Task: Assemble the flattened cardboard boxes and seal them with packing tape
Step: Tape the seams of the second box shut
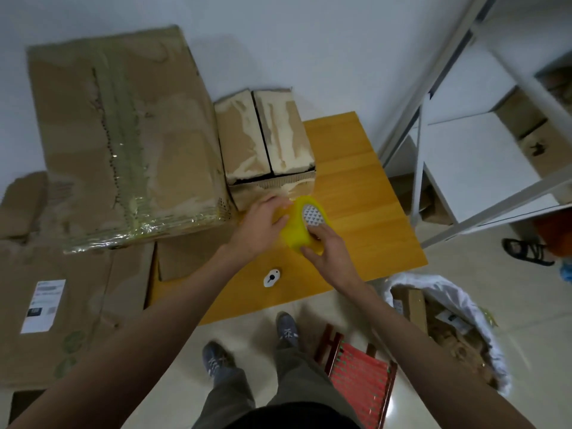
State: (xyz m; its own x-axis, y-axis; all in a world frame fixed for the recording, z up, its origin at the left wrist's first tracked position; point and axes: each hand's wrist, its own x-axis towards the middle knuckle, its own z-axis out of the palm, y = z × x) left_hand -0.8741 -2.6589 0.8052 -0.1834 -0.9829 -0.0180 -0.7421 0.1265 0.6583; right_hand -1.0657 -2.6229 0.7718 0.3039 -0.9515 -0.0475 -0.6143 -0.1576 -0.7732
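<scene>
A small cardboard box point(263, 134) stands on the wooden table point(356, 187), its two top flaps folded shut with a dark seam between them. Just in front of it I hold a yellow roll of packing tape point(298, 226). My right hand point(328, 252) grips the roll from below and the near side. My left hand point(260, 226) rests against the roll's left side, fingertips near the box's front face. A strip of tape seems to run from the roll to the box front. A large taped box point(123, 134) stands to the left.
Flattened cardboard point(62, 289) with a white label lies at the left. A small white cutter point(271, 277) lies on the table's near part. A white metal shelf point(479, 134) stands right; a bag of scraps point(448, 329) and a red stool point(359, 373) sit on the floor.
</scene>
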